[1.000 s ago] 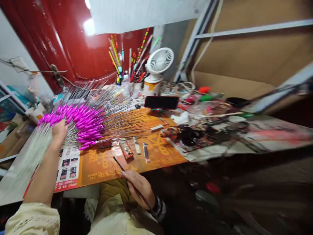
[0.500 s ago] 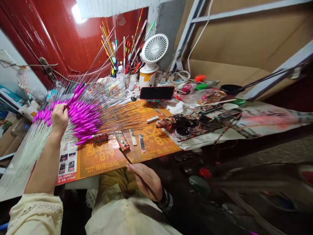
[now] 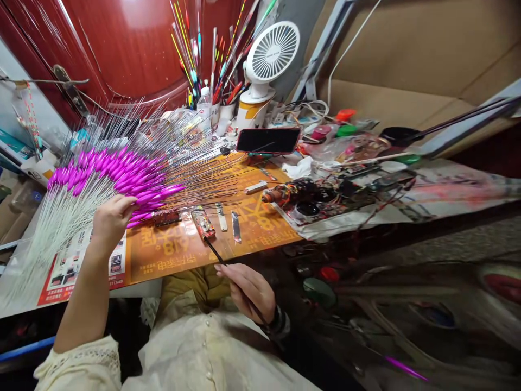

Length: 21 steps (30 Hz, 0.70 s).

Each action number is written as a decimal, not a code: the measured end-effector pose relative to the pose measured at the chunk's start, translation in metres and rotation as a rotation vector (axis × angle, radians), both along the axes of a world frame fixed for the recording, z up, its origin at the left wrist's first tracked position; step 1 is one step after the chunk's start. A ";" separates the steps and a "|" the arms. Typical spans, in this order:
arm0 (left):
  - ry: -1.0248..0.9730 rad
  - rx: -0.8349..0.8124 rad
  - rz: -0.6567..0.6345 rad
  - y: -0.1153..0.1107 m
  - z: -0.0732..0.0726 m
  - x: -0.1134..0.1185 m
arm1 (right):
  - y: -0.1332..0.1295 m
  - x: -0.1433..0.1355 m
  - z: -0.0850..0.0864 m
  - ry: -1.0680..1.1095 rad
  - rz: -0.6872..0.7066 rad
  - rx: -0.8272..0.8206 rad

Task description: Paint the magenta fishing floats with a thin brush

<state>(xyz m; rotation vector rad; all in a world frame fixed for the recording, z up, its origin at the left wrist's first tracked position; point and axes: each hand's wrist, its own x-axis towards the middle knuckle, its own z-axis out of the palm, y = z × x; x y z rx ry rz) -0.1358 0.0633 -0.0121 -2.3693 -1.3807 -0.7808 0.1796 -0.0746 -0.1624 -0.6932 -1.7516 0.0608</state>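
Observation:
My left hand [image 3: 110,220] is closed in a pinch at the near edge of a wide heap of purple fishing floats [image 3: 140,171]. Floats point rightward from its fingertips; how many it grips cannot be told. Their pale stems fan toward the lower left, and their thin dark ends spread to the back and right. In front of my lap, my right hand [image 3: 252,293] is wrapped around a thin dark stick [image 3: 214,252]. The stick's far tip is at the near end of a small paint-smeared block [image 3: 202,222] on the orange table cover [image 3: 252,244].
A phone [image 3: 267,141] leans on a stand, with a white fan [image 3: 272,51] behind it. Cups of colourful floats and a bottle [image 3: 204,103] stand at the back. A stained rotary tool [image 3: 291,193] and clutter cover the right side. Below the table lies a purple float [image 3: 405,368].
My left hand has come down and to the right, from the raised floats at the heap's back to its near edge. My right hand still grips the stick. The view has shifted.

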 end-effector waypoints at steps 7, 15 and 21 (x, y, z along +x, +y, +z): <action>-0.036 0.016 0.217 0.008 -0.066 -0.064 | 0.007 -0.005 0.000 0.008 0.000 -0.002; -0.075 0.140 0.158 -0.027 -0.072 -0.031 | 0.014 0.008 -0.004 -0.040 -0.070 0.061; -0.089 0.059 0.027 -0.040 -0.093 -0.006 | 0.037 0.032 -0.010 -0.062 -0.260 0.060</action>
